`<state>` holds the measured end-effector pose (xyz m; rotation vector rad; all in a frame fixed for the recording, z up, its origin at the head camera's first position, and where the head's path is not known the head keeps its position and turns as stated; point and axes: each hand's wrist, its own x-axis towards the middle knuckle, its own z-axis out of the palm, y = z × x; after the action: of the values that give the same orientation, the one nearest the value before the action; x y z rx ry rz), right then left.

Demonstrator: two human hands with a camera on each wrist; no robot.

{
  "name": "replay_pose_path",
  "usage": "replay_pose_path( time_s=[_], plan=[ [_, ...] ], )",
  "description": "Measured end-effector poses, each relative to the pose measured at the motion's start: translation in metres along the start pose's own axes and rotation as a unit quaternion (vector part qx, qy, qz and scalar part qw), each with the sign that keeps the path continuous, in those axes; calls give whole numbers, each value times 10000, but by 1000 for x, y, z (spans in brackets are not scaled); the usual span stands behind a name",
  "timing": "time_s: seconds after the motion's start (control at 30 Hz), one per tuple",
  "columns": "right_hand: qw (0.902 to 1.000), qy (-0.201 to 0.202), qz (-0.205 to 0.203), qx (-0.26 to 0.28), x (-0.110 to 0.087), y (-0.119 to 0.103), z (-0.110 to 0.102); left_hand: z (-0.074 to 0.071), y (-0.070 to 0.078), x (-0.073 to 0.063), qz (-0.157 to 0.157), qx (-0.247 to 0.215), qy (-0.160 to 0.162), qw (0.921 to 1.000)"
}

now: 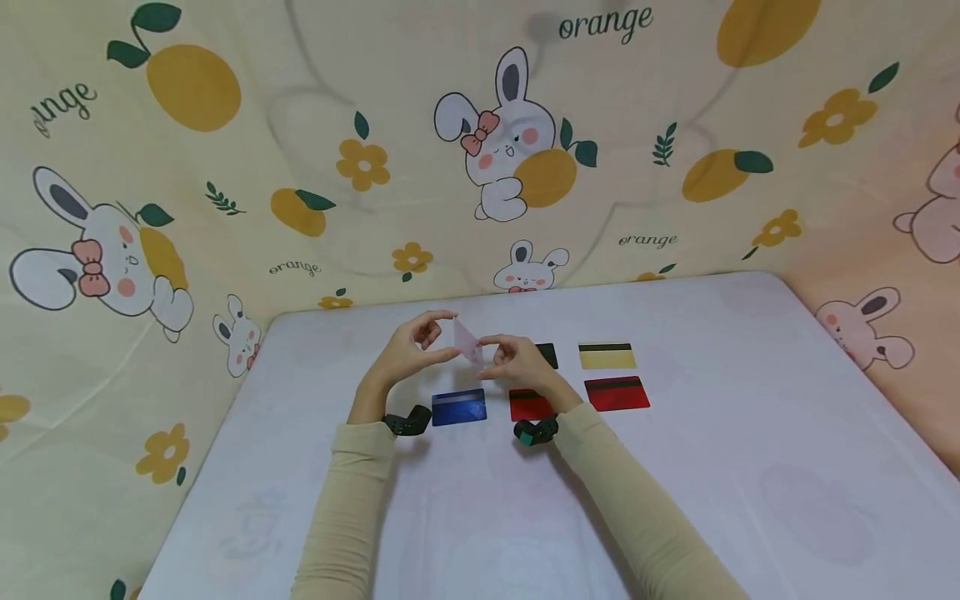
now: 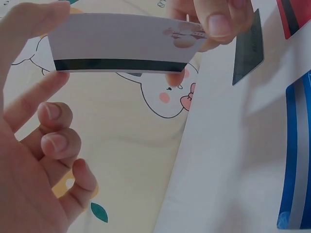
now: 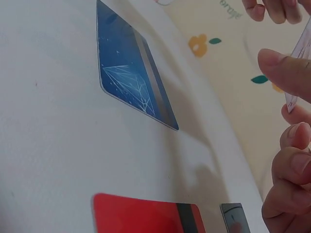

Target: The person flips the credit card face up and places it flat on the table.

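A pale card (image 1: 467, 340) with a dark stripe along one long edge is held up above the table between both hands. In the left wrist view the card's pale face (image 2: 112, 39) shows a pinkish print near one end. The left hand (image 1: 405, 352) pinches one end between thumb and index finger, its other fingers loosely bent. At the opposite end, the right hand (image 1: 521, 363) pinches the card with thumb and fingers. Beneath the hands lies a blue card (image 1: 459, 407). A red card (image 1: 528, 406) and a black card (image 1: 551, 356) are partly covered by the right hand.
Right of the hands, a gold card (image 1: 607, 358) with a dark stripe lies behind another red card (image 1: 617, 394). All rest on a white-covered table (image 1: 720, 500). A patterned cloth (image 1: 450, 250) with rabbits and oranges hangs behind and at the sides.
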<state>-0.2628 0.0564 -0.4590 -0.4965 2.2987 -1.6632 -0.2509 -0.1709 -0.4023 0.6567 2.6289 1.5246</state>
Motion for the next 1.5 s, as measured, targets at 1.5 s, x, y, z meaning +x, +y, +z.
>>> replay_pose_path(
  time_s=[1.5],
  plan=[
    [9974,-644,294,-143,3,5,-25,-4,-29,-10,-725,391,-293,9962]
  ],
)
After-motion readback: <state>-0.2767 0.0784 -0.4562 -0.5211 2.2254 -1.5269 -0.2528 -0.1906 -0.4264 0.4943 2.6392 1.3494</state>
